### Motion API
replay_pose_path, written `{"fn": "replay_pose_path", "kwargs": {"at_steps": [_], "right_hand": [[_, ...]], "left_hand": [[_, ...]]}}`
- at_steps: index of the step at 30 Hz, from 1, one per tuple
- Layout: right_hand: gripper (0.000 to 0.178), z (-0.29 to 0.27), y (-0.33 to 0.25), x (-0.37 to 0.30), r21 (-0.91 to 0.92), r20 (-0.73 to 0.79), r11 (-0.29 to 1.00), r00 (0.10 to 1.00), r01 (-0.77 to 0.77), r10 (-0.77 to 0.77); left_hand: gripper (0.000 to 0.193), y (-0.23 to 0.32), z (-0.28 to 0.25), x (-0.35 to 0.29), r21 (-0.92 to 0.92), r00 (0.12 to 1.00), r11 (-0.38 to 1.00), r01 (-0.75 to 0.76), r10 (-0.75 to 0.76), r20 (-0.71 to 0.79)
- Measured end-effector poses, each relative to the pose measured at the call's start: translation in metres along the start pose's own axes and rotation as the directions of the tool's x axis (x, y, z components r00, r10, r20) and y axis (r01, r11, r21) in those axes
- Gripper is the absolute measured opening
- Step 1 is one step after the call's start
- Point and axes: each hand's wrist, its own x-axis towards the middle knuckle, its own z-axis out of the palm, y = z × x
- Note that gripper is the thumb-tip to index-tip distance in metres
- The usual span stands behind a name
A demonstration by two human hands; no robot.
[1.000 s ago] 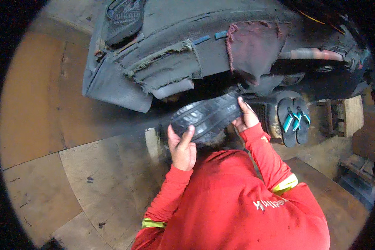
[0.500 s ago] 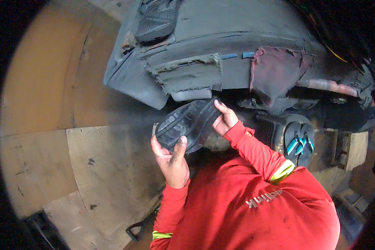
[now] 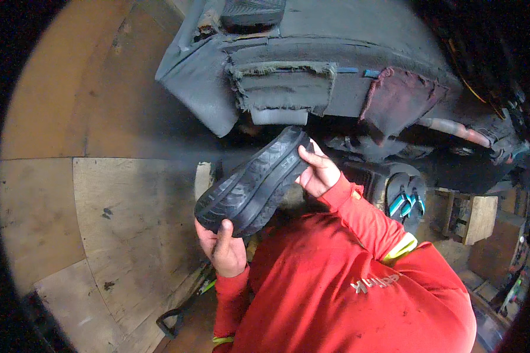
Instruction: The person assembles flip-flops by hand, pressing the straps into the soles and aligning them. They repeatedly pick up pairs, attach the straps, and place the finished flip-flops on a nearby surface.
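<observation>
A black rubber shoe sole (image 3: 256,179) is held in the air between my hands, its ridged tread and thick side edge both showing. My left hand (image 3: 225,254) grips the near left end, thumb on the edge and fingers underneath. At the far right end, my right hand (image 3: 321,170) pinches the sole with the thumb on top; its other fingers are partly hidden behind. Just beyond the sole's far end is a light grey block or roller (image 3: 280,116) under a frayed grey cloth (image 3: 288,88) on a dust-covered machine (image 3: 359,35).
Another black sole (image 3: 253,13) lies on the machine top. A dusty reddish cloth (image 3: 400,97) hangs from its front edge. On the right are black flip-flops with turquoise straps (image 3: 407,203) and a wooden box (image 3: 480,219). Wooden boards (image 3: 123,235) stand at the left.
Both hands have tilted the sole, so its side edge now shows more. Its near end has moved left with my left hand. The whole view has shifted slightly too.
</observation>
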Motion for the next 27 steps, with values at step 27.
{"fn": "replay_pose_path", "kwargs": {"at_steps": [27], "right_hand": [[0.04,0.051,0.014,-0.015,-0.585,-0.285,0.779,0.841,0.227,-0.459]], "left_hand": [[0.024,-0.153,0.004,0.154,-0.439,0.724,0.596,0.672,-0.654,0.221]]}}
